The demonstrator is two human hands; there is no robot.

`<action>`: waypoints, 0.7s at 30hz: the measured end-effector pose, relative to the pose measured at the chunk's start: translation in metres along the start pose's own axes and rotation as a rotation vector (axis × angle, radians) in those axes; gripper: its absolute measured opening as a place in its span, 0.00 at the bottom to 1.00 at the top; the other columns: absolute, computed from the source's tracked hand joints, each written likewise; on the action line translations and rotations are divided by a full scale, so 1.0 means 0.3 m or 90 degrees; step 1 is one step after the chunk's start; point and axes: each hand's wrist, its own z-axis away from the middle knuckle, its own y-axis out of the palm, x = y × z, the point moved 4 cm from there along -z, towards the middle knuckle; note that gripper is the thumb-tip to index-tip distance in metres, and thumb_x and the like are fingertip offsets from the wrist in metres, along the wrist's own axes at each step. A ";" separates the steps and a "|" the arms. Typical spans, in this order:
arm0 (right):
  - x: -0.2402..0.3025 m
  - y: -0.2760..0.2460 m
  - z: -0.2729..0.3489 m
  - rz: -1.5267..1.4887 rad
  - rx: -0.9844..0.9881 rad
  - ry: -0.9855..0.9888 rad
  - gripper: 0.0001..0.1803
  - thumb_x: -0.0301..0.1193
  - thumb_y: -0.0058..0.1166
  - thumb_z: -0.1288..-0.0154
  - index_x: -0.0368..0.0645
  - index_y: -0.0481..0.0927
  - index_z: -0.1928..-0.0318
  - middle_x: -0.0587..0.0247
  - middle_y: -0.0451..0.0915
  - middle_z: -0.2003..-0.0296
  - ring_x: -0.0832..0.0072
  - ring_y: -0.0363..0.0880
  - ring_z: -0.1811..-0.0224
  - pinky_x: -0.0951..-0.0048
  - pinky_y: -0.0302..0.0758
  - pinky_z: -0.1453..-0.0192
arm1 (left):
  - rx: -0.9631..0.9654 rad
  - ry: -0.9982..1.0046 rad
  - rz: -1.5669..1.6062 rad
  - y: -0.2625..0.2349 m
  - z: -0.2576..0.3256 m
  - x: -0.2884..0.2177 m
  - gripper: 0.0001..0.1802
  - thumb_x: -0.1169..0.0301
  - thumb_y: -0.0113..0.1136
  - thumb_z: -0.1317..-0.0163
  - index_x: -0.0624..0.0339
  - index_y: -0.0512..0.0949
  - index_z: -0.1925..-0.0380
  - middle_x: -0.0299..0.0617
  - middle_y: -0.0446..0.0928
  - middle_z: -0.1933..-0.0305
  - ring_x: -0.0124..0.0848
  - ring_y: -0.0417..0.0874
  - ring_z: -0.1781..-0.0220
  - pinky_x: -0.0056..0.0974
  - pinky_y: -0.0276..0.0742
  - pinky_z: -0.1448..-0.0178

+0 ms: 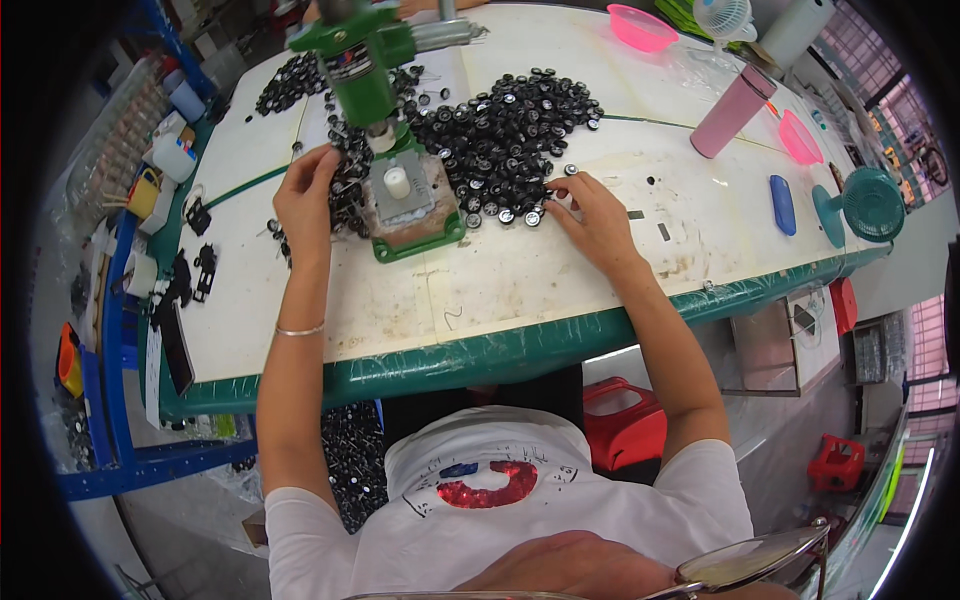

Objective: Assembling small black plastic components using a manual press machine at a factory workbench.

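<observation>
A green hand press (pixel 358 85) stands on the table, with a white round holder (pixel 396 182) on its metal base plate (pixel 408 212). To its right spreads a heap of small black toy wheels (pixel 500 140) with silvery hubs. At the heap's near right edge, my right hand (pixel 592 215) pinches a wheel between thumb and forefinger. On the press's left side my left hand (pixel 305 200) is raised, its thumb and fingertips closed together beside wheels on thin axles (pixel 348 180). Whatever sits between those left fingertips is too small to make out.
A pink bottle (pixel 733 112), a blue case (pixel 782 205) and a green fan (pixel 872 205) stand or lie to the right. Pink basins (pixel 642 28) sit farther back. Black plastic parts (pixel 203 272) and a phone (pixel 176 348) lie at the left edge.
</observation>
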 end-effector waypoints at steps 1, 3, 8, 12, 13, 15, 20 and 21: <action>-0.005 0.002 0.001 -0.004 0.001 0.001 0.10 0.33 0.61 0.41 0.45 0.79 0.60 0.65 0.77 0.67 0.67 0.76 0.64 0.67 0.73 0.60 | -0.043 0.016 0.057 -0.002 0.014 0.000 0.09 0.71 0.65 0.40 0.62 0.83 0.60 0.37 0.82 0.58 0.22 0.77 0.58 0.26 0.71 0.51; -0.008 0.011 -0.003 0.010 -0.020 -0.024 0.10 0.32 0.61 0.41 0.44 0.79 0.61 0.64 0.76 0.66 0.68 0.76 0.66 0.68 0.73 0.62 | -0.102 0.041 0.123 -0.017 0.041 0.020 0.09 0.72 0.64 0.40 0.62 0.82 0.61 0.39 0.82 0.54 0.22 0.77 0.57 0.27 0.71 0.50; -0.020 -0.002 0.002 0.009 -0.055 -0.061 0.07 0.31 0.60 0.40 0.43 0.79 0.63 0.62 0.76 0.65 0.65 0.76 0.64 0.68 0.73 0.61 | -0.064 0.065 0.045 -0.020 0.062 0.045 0.07 0.72 0.64 0.40 0.63 0.82 0.65 0.39 0.82 0.55 0.21 0.77 0.57 0.26 0.71 0.52; -0.053 -0.003 -0.014 -0.088 0.005 0.028 0.08 0.34 0.58 0.39 0.45 0.79 0.61 0.62 0.76 0.63 0.64 0.77 0.60 0.66 0.73 0.56 | -0.049 0.009 -0.013 -0.008 0.079 0.061 0.08 0.69 0.62 0.38 0.63 0.81 0.65 0.36 0.81 0.62 0.21 0.76 0.61 0.27 0.70 0.54; -0.073 -0.013 -0.035 -0.108 0.014 0.040 0.10 0.34 0.57 0.38 0.45 0.80 0.59 0.61 0.76 0.63 0.66 0.77 0.61 0.68 0.73 0.56 | -0.052 0.030 -0.043 -0.002 0.084 0.052 0.08 0.69 0.61 0.37 0.63 0.80 0.64 0.35 0.80 0.63 0.21 0.75 0.61 0.26 0.70 0.54; -0.148 -0.025 -0.116 -0.119 -0.017 0.017 0.11 0.35 0.58 0.38 0.44 0.80 0.58 0.61 0.77 0.62 0.67 0.78 0.61 0.68 0.73 0.56 | -0.051 0.051 -0.104 -0.006 0.089 0.032 0.10 0.68 0.59 0.35 0.64 0.77 0.62 0.34 0.77 0.63 0.22 0.75 0.59 0.26 0.69 0.53; -0.435 -0.037 -0.391 -0.154 -0.107 0.105 0.17 0.41 0.57 0.37 0.41 0.82 0.55 0.55 0.79 0.59 0.67 0.80 0.59 0.69 0.74 0.53 | -0.082 0.083 -0.027 0.000 0.082 0.006 0.09 0.70 0.55 0.32 0.64 0.76 0.58 0.37 0.77 0.58 0.23 0.75 0.55 0.28 0.69 0.47; -0.468 -0.031 -0.450 -0.152 -0.105 0.102 0.17 0.41 0.57 0.37 0.41 0.82 0.55 0.55 0.79 0.59 0.67 0.80 0.59 0.69 0.74 0.53 | -0.093 0.078 0.011 -0.009 0.073 0.013 0.09 0.70 0.55 0.32 0.64 0.75 0.58 0.38 0.78 0.57 0.24 0.75 0.54 0.29 0.69 0.45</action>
